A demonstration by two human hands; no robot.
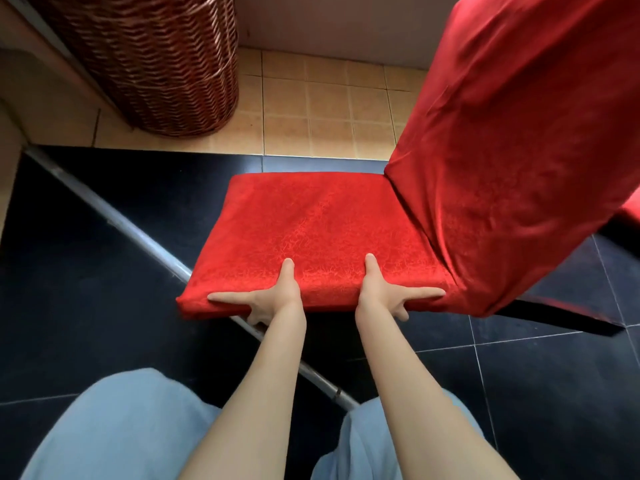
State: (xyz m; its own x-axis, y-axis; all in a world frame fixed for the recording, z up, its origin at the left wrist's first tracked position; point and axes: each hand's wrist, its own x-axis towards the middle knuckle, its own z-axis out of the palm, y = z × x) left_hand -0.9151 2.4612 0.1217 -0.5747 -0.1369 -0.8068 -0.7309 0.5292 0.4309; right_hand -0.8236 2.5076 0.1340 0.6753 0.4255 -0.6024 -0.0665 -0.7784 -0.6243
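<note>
Red-covered chair point(512, 150) on the dark floor point(86, 271), its seat point(311, 223) turned side-on. The seat cover is best drawn down evenly on both sides at once, so that no crease is trapped. The seat's near edge is clamped by the left hand point(273, 299) and right hand point(377, 292): thumbs laid on top, index fingers stretched along the edge, other fingers tucked beneath.

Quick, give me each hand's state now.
Left hand: grips the near edge of the red seat, thumb on top.
Right hand: grips the same edge, thumb on top.
</note>
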